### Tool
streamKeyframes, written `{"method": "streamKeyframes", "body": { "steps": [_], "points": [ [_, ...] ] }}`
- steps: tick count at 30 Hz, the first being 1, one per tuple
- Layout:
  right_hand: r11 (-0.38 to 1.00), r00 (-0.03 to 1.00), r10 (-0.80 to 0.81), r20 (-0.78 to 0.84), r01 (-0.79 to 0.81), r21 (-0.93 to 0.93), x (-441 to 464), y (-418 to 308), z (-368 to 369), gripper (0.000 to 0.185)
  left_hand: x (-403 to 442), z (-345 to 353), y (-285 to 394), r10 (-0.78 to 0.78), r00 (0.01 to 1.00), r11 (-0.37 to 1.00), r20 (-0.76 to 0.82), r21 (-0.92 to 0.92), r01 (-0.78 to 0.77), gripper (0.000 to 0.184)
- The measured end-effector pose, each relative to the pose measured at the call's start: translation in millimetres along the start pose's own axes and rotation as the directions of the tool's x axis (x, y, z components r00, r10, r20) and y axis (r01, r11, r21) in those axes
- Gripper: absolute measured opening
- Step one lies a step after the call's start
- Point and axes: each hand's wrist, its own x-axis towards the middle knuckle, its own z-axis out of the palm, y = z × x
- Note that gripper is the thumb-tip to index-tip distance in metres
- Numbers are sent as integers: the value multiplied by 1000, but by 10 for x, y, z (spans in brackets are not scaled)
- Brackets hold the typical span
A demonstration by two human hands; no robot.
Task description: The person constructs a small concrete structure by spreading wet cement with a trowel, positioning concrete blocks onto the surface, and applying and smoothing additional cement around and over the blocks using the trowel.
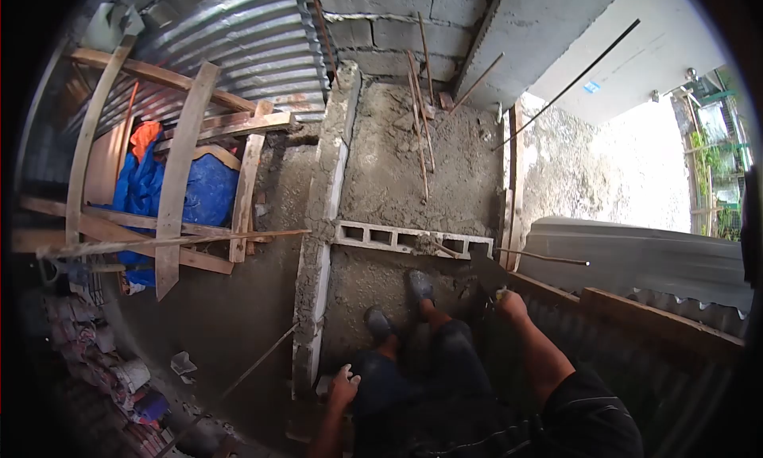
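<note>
My right hand (509,305) is closed round the handle of a trowel (486,271), whose dark blade points up to the right end of a hollow concrete block (381,237). The block lies across the rough mortar floor, its open cells showing, and its left end meets a low block wall (311,299). My left hand (343,384) hangs beside my left knee, right of that wall, fingers curled; what it holds, if anything, is too small to make out. My two shoes (397,303) stand just below the block.
Steel bars (419,132) rise from the rough concrete ahead. Wooden framing (183,172) and a blue tarp (211,189) stand at the left. Stacked bags (83,339) lie lower left. Along the right side run a wooden board (660,319) and corrugated metal sheets (620,259).
</note>
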Motion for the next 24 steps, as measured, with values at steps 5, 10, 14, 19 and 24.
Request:
{"method": "streamKeyframes", "body": {
  "steps": [5,10,14,19,24],
  "points": [
    [972,986,-24,163,61,-226,-593,749,-272,32,-77,-277,-460,101,977,984,-185,-126,-125,56],
    [961,972,-11,235,75,-265,-1194,824,-466,36,-971,-976,69,275,957,915,90,-330,-232,45],
    [969,959,-202,197,225,-100,-894,1578,22,41,-1356,-839,-102,693,678,719,245,-174,-673,34],
    [822,784,-513,349,331,464,-1334,847,-545,25,-1600,-803,-455,649,754,740,103,-317,-594,36],
    [765,859,-449,245,512,-392,-1249,13,-804,57,-1532,-505,-935,277,960,628,45,-765,-145,45]
  ]
}}
